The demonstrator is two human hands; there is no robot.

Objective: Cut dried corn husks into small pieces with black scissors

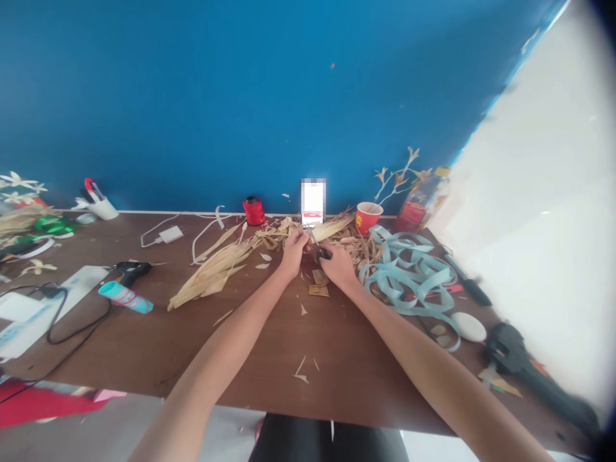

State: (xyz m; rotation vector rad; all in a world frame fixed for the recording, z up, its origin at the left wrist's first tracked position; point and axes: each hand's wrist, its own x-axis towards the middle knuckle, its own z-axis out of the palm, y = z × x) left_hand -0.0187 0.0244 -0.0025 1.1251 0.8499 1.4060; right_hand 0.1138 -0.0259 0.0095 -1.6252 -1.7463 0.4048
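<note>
My right hand (pixel 339 264) is closed on a pair of scissors (pixel 325 254) with dark handles; the blades point up and left towards the fingers of my left hand. In a pinch close to the blades, my left hand (pixel 293 251) has its fingers together; whatever is between them is too small to make out. Behind both hands lies a heap of dried corn husk (pixel 332 228) and scraps. A larger bundle of pale husk (pixel 212 273) rests to the left. Small brown pieces (pixel 318 290) lie just below my hands.
A lit phone (pixel 313 199) leans on the blue wall, between a red spool (pixel 253 210) and a red paper cup (pixel 369 217). Tangled light-blue ribbon (pixel 409 276) and a black glue gun (pixel 510 353) are right. A power strip (pixel 52 308) and turquoise roll (pixel 126 297) lie left.
</note>
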